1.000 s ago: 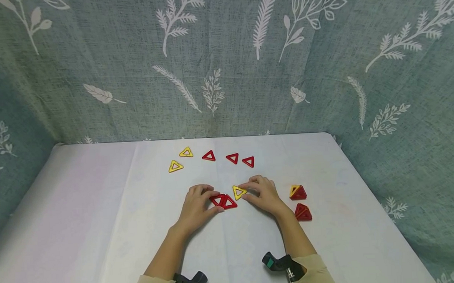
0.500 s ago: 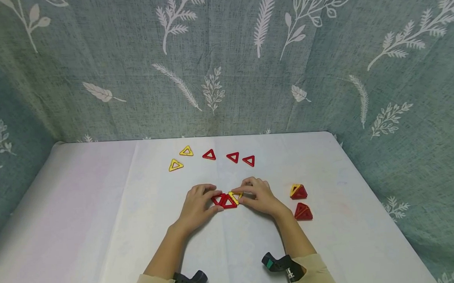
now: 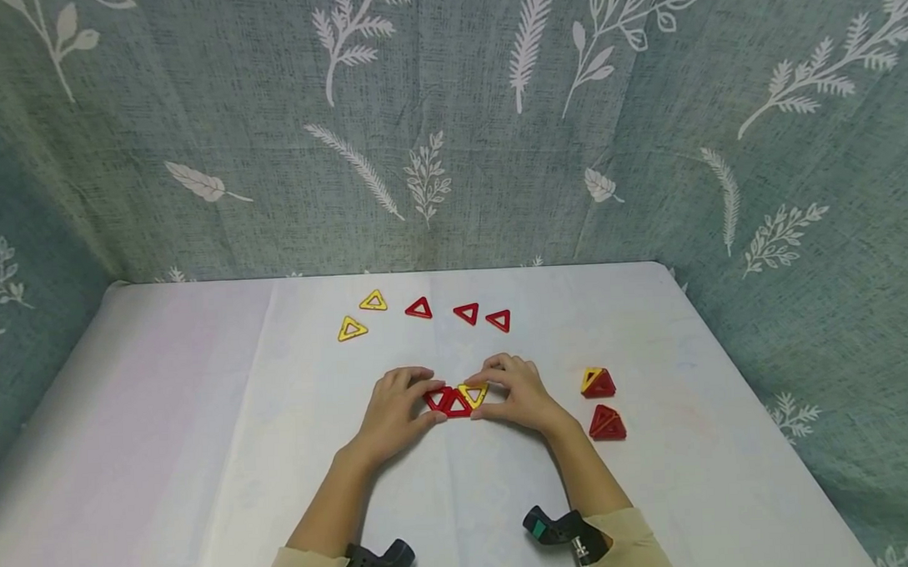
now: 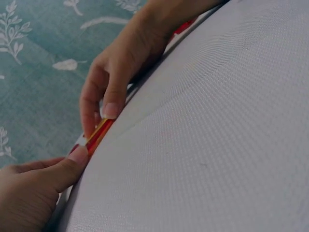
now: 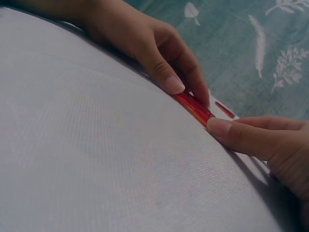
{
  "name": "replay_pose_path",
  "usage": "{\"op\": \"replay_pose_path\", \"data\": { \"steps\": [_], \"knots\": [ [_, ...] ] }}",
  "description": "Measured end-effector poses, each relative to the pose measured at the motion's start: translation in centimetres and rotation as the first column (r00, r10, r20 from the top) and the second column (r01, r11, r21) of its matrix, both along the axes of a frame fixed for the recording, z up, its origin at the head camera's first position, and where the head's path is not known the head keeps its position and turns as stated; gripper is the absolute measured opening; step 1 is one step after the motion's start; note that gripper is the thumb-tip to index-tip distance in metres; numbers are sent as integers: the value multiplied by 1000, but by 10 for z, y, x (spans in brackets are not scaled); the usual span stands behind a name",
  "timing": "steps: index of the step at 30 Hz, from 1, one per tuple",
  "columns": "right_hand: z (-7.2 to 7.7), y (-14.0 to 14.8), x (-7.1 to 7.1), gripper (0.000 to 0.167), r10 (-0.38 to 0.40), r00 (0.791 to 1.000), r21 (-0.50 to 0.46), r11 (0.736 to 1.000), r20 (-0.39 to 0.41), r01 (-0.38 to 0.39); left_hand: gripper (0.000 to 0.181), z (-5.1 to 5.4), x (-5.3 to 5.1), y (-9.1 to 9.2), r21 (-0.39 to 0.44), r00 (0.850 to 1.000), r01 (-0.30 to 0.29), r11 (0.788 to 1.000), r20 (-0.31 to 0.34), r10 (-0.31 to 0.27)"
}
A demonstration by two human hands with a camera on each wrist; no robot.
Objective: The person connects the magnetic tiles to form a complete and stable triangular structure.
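In the head view, two red triangle tiles and a yellow one lie flat, edge to edge in a short row. My left hand pinches the left red triangle tile between thumb and fingers. The middle red triangle tile points away from me. At the row's right end, my right hand holds the yellow triangle tile with thumb and forefinger. From the right wrist, the row's red edge shows between the left hand and the right thumb. Both wrist views see the tiles almost edge-on.
Farther back lie two loose yellow triangle tiles and three red triangle tiles. On the right stand a red-and-yellow pyramid and a mostly red pyramid. A leaf-patterned cloth hangs behind the white table.
The right hand has brought the yellow triangle tile leftward against the middle red one. Its thumb has since shifted to the tile's lower corner. My left hand stays on the red triangle tile.
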State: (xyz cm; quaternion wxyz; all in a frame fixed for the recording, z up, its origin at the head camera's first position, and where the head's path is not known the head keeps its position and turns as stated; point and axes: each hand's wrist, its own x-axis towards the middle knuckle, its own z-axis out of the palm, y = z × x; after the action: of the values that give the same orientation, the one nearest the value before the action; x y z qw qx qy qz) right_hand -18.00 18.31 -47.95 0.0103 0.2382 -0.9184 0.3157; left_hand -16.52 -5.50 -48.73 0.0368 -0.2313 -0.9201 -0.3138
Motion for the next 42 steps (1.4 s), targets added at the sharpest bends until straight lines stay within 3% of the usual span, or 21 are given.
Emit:
{"op": "replay_pose_path", "data": {
  "steps": [10,14,18,21,25,30,32,34,36,42],
  "knots": [
    [0,-5,0,41,-4,1000,-14,1000,15,4,50,3,0,-4,-18,999,25,1000,43,-24],
    [-4,-3,-1,39,-71,995,-135,988,72,80,49,0,2,-3,2,999,6,1000,34,-6],
    [-5,-2,-4,35,-177,980,-272,942,88,195,48,-3,5,-3,16,999,-28,999,29,27],
    [-4,-3,-9,36,-290,955,-298,907,70,297,48,-3,7,-4,30,998,-55,998,18,54],
    [-3,-5,-21,38,-436,898,-316,844,64,433,46,-2,8,-5,39,997,-80,996,-5,80],
    [-2,-7,-39,37,-534,837,-381,754,120,535,45,-1,8,-6,39,995,-102,994,-6,102],
    [-2,-7,-46,40,-563,815,-377,731,137,569,46,-1,8,-6,38,995,-102,994,-9,102],
    [-2,-8,-52,43,-591,793,-337,724,146,602,45,-2,9,-5,45,994,-104,994,-12,105],
    [-2,-8,-56,47,-613,779,-266,735,133,624,44,-2,10,-3,51,993,-119,992,-19,120],
    [-3,-11,-60,54,-633,766,-108,759,108,642,43,-1,13,-1,79,983,-184,980,-11,186]
  ]
}}
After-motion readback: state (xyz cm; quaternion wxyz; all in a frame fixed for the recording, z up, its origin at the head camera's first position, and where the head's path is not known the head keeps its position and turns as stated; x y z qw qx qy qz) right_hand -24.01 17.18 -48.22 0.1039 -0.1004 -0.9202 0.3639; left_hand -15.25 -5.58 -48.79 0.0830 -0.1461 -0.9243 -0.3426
